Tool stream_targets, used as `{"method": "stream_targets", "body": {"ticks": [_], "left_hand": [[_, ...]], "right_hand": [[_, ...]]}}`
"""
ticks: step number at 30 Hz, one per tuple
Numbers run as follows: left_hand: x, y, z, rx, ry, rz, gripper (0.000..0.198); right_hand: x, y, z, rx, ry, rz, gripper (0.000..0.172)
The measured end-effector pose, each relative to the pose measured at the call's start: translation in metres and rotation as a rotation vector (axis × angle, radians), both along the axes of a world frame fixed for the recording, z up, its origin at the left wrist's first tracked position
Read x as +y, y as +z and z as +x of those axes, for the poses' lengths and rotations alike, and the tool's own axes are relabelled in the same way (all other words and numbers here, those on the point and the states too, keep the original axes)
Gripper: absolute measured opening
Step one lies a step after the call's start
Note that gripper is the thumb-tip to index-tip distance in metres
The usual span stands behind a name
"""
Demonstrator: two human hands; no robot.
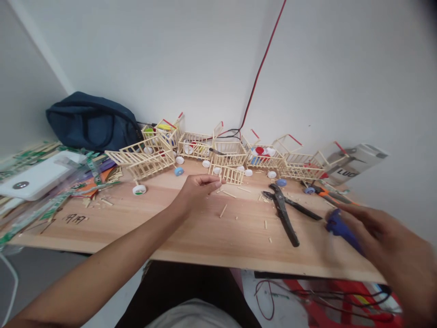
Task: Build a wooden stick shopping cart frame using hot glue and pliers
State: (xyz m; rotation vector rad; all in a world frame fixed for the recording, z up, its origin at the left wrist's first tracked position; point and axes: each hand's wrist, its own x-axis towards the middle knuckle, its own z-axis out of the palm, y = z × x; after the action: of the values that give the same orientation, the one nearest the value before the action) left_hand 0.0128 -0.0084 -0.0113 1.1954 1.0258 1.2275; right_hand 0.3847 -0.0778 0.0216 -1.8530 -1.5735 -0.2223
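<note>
My left hand (201, 186) is closed in a pinch above the middle of the table, with a short wooden stick (220, 177) at its fingertips. Just behind the fingers is a small slatted stick panel (232, 175); whether they touch it I cannot tell. On the right, my right hand (385, 241) is wrapped round a blue glue gun (343, 230), blurred by motion, its tip to the left. Black-handled pruning shears (282, 212) lie with handles spread between the two hands. Loose stick pieces (223, 210) are scattered near my left hand.
Several miniature stick shopping carts (150, 159) with bottle-cap wheels line the wall. At the left are a dark blue bag (94, 120) and a white power bank (41, 175). Orange-handled pliers (327, 196) and a white box (362, 164) stand right. Cables (307, 294) hang below the table edge.
</note>
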Motion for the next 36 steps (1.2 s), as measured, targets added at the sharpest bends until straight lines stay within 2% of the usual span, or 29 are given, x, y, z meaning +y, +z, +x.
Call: {"method": "stream_targets", "body": {"ticks": [2,4,6,9,13,16,19,23,26,29,32,36], "left_hand": [[-0.004,0.002,0.002,-0.016,-0.021,0.023,0.017],[-0.006,0.002,0.002,-0.013,-0.037,0.045,0.018],[-0.006,0.001,0.001,0.0,-0.04,0.062,0.018],[-0.003,-0.001,-0.001,-0.015,-0.019,0.073,0.018],[0.0,-0.003,-0.001,-0.087,0.015,0.058,0.02],[0.001,-0.003,-0.002,-0.116,0.019,0.024,0.024],[0.01,-0.002,-0.01,-0.075,0.083,0.012,0.027],[0.039,-0.001,-0.026,0.064,0.238,0.086,0.017],[0.064,-0.007,-0.028,0.137,0.203,0.04,0.017],[0.08,-0.015,-0.021,0.155,0.14,-0.046,0.021],[0.085,-0.021,-0.012,0.145,0.089,-0.074,0.02],[0.085,-0.021,-0.008,0.126,0.064,-0.089,0.02]], "right_hand": [[0.009,0.001,-0.061,0.134,0.287,-0.051,0.034],[0.023,-0.005,-0.118,0.254,0.542,-0.136,0.026],[0.039,-0.015,-0.162,0.378,0.662,-0.187,0.024],[0.061,-0.03,-0.197,0.557,0.76,-0.259,0.025],[0.077,-0.04,-0.209,0.723,0.866,-0.309,0.021],[0.083,-0.041,-0.209,0.786,0.887,-0.32,0.022],[0.089,-0.041,-0.204,0.816,0.826,-0.289,0.025],[0.098,-0.045,-0.197,0.832,0.722,-0.2,0.029],[0.102,-0.05,-0.196,0.85,0.685,-0.183,0.031],[0.104,-0.056,-0.197,0.846,0.679,-0.197,0.031],[0.105,-0.059,-0.197,0.845,0.68,-0.202,0.031],[0.106,-0.056,-0.198,0.807,0.676,-0.199,0.028]]}}
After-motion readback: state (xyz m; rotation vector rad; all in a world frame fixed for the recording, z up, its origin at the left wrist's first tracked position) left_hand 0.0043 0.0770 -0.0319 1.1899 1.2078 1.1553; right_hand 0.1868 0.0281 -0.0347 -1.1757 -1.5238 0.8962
